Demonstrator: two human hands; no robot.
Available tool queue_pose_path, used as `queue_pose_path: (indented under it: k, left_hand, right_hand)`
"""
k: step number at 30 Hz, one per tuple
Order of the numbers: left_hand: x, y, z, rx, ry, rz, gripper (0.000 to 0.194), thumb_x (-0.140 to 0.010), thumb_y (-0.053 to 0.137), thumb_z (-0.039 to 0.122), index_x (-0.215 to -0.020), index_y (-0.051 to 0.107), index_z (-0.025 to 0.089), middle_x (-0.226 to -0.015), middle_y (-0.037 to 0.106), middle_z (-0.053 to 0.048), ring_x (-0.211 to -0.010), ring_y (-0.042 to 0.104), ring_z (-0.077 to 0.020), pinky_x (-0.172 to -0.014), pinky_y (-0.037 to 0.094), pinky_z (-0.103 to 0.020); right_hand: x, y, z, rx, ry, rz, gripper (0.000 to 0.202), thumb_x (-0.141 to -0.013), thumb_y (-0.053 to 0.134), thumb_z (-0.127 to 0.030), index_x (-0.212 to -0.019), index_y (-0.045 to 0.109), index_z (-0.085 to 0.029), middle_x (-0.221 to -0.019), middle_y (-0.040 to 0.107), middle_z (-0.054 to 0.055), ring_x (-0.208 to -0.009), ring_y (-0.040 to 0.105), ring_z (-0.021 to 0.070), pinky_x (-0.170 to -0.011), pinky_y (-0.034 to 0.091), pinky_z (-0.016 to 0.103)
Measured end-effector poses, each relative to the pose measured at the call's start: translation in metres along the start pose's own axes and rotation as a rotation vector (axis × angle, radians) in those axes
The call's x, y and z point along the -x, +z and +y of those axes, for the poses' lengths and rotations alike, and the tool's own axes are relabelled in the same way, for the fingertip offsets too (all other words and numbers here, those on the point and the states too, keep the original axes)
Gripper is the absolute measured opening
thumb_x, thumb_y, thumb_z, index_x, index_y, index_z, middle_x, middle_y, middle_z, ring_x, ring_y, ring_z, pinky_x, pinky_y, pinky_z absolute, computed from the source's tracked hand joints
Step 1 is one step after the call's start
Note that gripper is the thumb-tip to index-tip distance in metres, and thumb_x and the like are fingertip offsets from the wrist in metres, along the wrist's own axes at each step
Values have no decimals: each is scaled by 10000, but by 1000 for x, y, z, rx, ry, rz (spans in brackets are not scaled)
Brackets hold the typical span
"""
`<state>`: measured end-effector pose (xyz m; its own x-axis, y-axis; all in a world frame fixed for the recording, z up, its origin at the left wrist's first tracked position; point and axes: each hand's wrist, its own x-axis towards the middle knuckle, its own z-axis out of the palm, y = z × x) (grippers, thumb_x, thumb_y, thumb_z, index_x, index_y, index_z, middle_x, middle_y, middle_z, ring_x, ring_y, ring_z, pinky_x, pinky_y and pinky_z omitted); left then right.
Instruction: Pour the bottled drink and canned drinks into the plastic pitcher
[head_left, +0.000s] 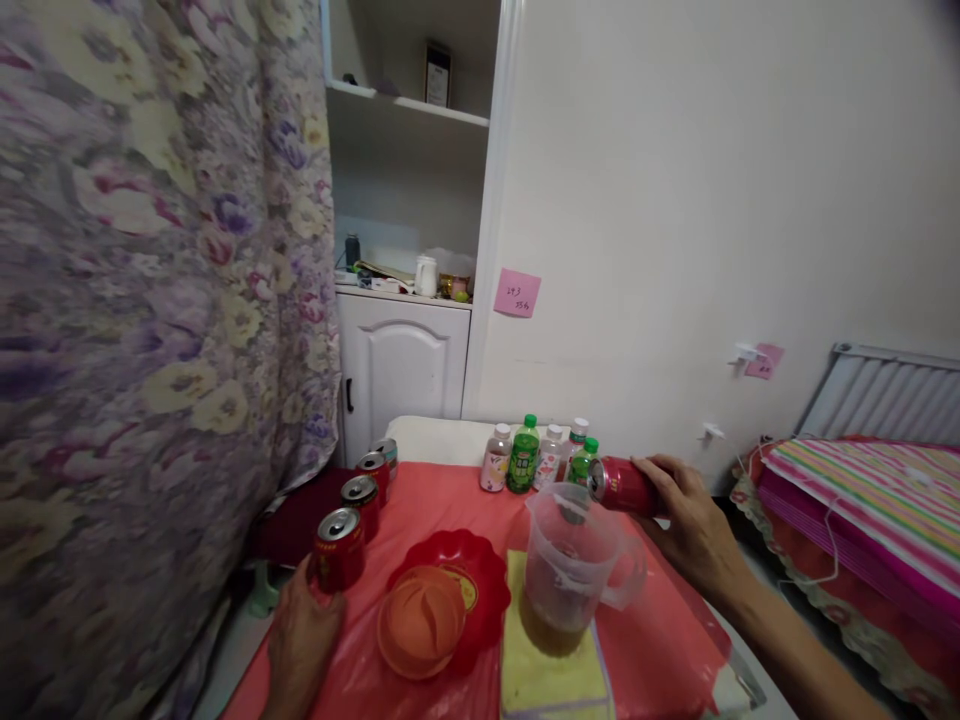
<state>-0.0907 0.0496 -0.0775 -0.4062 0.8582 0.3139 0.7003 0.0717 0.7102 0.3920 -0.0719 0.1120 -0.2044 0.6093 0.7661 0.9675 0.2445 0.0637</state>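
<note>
My right hand (679, 510) is closed around a red drink can (619, 485). That can lies almost on its side, its top end at the rim of a clear plastic measuring jug (566, 570). Some dark liquid shows low in the jug, which stands on a folded yellow cloth (551, 675). At the table's left edge, my left hand (304, 630) grips the lower part of an upright red can (340, 550). Behind it stand another open red can (361, 505) and more cans in a row.
A red scalloped plate (491, 600) carries an orange bowl-shaped piece (421, 622) between my hands. Several small bottles, including a green-capped bottle (523, 455), stand at the back of the red-covered table (442, 500). A floral curtain (172, 300) hangs at left.
</note>
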Motion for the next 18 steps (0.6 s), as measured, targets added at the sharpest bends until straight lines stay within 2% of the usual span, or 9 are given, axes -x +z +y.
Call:
queue_pose_path:
  k: [10, 18]
  left_hand:
    - [-1, 3, -3, 17, 7, 6, 694, -774, 477, 293, -1433, 378, 98, -1399, 561, -230, -1295, 544, -387, -1093, 427, -479]
    - [2, -3, 3, 40, -1, 2, 693, -788, 465, 321, -1434, 379, 82, -1408, 551, -243, -1317, 525, -393, -1103, 421, -492]
  right_hand:
    - [-2, 1, 0, 12, -14, -20, 578, -884, 629, -224, -1416, 404, -227, -1267, 538, 143, -1118, 550, 279, -904, 569, 444]
    - [-6, 0, -2, 29, -46, 0, 581, -869, 645, -215, -1404, 419, -220, -1252, 545, 146, -1099, 567, 277, -881, 580, 429]
